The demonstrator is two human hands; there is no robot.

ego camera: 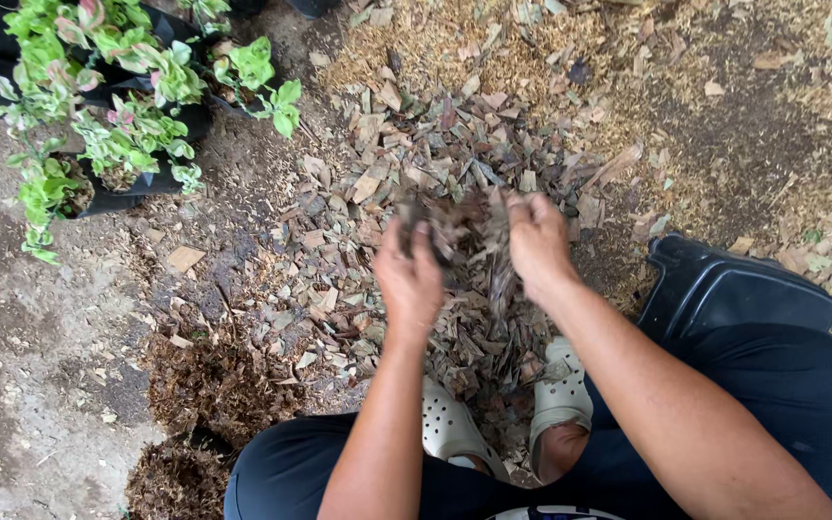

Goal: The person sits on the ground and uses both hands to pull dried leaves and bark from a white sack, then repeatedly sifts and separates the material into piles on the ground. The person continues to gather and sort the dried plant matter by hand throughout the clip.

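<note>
Black plastic makes the only containers here: a group of soft nursery bags stands at the far left, each with a small plant of green and pink leaves, and a black plastic tub lies at the right, near the person's knee, with only its rim and one side in view. No label or sign shows on any of them.

In the middle of the ground is a wide pile of dry wood chips and bark pieces, brown and grey. It goes from the far middle down to the person's feet. Far behind it the ground is covered with fine yellow sawdust. At the near left are two clumps of dark brown fibre on bare grey earth.

The left hand is raised above the pile, its fingers curled around a dark handful of chips. The right hand is just beside it, also closed loosely on chips, and some pieces hang and fall between both hands. The two hands are near each other but do not touch. How tightly each one grips, I cannot tell, because the backs of the hands hide the palms.

Below the hands are two pale perforated clogs and dark trousers.
</note>
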